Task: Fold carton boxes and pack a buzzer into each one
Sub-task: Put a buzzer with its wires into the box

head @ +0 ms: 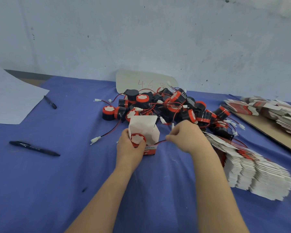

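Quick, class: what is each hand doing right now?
Left hand: closed around the buzzer at the open carton box.
Right hand: pinching the buzzer's wire.

White card [146, 81] propped against the far wall, behind the buzzer pile: handwritten red digits, "4 6" legible, a third character partly hidden and unreadable. Open carton box [144, 132], near centre: red band along its lower front carries small white print, too blurred to read. Near-left pen [34, 148]: pale marking on the barrel, illegible. No other readable text.
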`<control>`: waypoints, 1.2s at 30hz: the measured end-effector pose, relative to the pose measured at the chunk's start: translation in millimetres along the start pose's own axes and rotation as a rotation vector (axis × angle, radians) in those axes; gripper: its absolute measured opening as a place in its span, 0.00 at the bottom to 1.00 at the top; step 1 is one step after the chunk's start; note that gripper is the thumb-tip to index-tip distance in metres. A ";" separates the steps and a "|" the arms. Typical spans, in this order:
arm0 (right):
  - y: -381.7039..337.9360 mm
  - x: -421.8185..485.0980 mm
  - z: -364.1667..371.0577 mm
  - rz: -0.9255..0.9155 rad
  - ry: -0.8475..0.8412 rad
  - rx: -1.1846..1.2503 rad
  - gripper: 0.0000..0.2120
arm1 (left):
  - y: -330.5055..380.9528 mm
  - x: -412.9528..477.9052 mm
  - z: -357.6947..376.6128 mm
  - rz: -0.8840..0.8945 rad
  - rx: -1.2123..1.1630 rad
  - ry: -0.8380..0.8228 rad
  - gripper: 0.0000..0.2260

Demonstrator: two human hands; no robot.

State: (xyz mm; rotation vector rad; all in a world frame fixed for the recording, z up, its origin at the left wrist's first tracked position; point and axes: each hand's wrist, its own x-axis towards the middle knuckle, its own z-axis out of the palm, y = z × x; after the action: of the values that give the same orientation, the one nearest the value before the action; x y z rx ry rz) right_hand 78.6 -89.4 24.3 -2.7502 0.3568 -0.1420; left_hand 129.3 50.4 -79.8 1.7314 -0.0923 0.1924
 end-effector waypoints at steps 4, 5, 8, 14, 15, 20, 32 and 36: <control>-8.5 -8.4 5.8 -0.110 -0.198 0.003 0.10 | 1.2 0.1 2.1 -0.009 0.004 0.016 0.15; -10.6 -8.6 8.3 -0.119 -0.189 0.046 0.10 | 1.5 -0.4 2.2 -0.007 0.002 0.014 0.15; -17.5 -6.8 15.4 -0.131 -0.155 0.313 0.12 | 1.2 0.6 2.0 -0.006 0.017 0.010 0.15; -27.5 -2.4 32.5 -0.207 -0.338 0.761 0.14 | 0.5 5.3 2.5 -0.021 0.028 -0.015 0.10; -27.5 -1.9 36.4 -0.231 -0.333 0.753 0.15 | 0.9 5.0 2.6 0.001 0.072 -0.011 0.10; -31.6 5.6 53.4 -0.388 -0.045 0.485 0.04 | -2.8 3.8 2.3 0.015 0.108 0.008 0.09; -23.1 10.5 76.5 -0.188 0.256 0.923 0.32 | 3.1 -1.6 0.4 0.007 0.054 0.001 0.19; -20.3 11.3 76.4 -0.148 0.245 0.984 0.31 | 3.3 -2.0 -0.1 0.002 0.064 -0.005 0.20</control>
State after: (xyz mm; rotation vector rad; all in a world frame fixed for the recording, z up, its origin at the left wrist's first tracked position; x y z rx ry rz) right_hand 105.0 -48.0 -38.7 -1.7788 0.0905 -0.5345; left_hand 126.8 49.8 -76.9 1.7957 -0.0926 0.1950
